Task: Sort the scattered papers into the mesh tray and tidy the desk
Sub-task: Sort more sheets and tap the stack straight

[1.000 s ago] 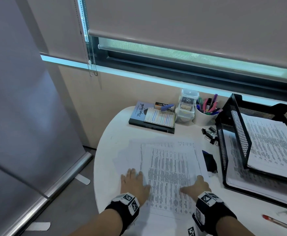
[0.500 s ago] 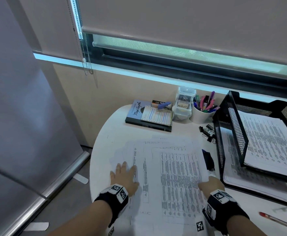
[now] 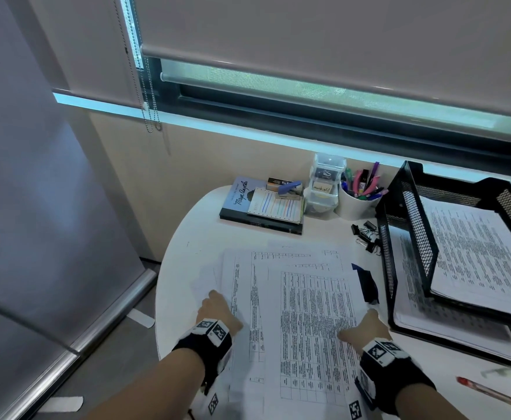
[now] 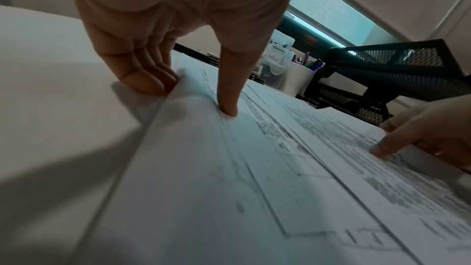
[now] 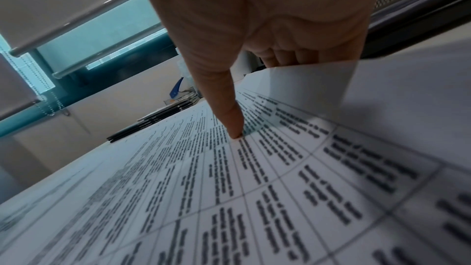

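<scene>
Several printed papers [image 3: 302, 313] lie overlapped in the middle of the round white table [image 3: 193, 237]. My left hand [image 3: 217, 310] pinches their left edge. In the left wrist view its thumb presses on top and the fingers [image 4: 142, 80] curl under the sheets [image 4: 254, 168]. My right hand [image 3: 366, 325] holds the right edge. The right wrist view shows its thumb [image 5: 229, 120] on the print and its fingers behind the lifted paper edge [image 5: 305, 92]. The black two-tier mesh tray [image 3: 419, 234] stands at the right, with papers in both tiers.
At the back are a stack of books [image 3: 263, 207] with a notepad and stapler, a clear plastic box [image 3: 323, 189] and a white cup of pens [image 3: 358, 201]. Binder clips [image 3: 367, 236] and a dark blue object [image 3: 367, 283] lie beside the tray. A red pen [image 3: 490, 392] lies front right.
Both hands slid outward from flat on top of the papers to their side edges. The fingers now curl under the sheets, and the edges lift.
</scene>
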Available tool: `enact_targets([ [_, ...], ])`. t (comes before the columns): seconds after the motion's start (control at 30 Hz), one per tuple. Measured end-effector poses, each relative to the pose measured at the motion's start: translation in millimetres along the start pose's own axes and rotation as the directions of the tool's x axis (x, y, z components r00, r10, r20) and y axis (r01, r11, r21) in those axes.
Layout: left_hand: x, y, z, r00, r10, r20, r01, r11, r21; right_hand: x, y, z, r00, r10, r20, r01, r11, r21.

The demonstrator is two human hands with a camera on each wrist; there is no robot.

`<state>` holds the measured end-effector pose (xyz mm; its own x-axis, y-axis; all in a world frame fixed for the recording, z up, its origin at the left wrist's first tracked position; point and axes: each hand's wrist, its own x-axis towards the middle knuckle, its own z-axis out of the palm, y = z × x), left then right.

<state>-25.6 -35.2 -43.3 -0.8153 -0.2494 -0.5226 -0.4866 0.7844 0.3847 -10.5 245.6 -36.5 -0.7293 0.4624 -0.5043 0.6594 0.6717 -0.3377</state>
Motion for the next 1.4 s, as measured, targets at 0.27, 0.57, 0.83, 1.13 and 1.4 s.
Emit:
enact_targets([
  [0.27,2,-16,4,0.988,0.115,-0.098,-0.132,0.974,-0.185,4,8,-2,1.000,-0.009,0.013,0.007,0.996,0.093],
  [0.57,2,-19,10,0.964,0.211,-0.160,-0.225,0.971,-0.081,11,6,-3,0.983,-0.148,-0.112,0.145,0.989,-0.031],
  [0.83,-8,-7,15,0.968,0.240,-0.070,-0.250,0.929,-0.273,15,14,0,0.968,-0.188,-0.168,0.220,0.955,0.199],
  [1.13,-9,-9,14,0.984,0.167,0.066,-0.088,0.771,-0.631,1,12,0,0.979,-0.195,-0.063,0.205,0.906,0.372],
  [1.4,-13,0,30,0.959,0.169,0.230,-0.029,0.859,-0.511,-8,4,7,0.970,-0.237,0.052,0.200,0.905,0.376],
])
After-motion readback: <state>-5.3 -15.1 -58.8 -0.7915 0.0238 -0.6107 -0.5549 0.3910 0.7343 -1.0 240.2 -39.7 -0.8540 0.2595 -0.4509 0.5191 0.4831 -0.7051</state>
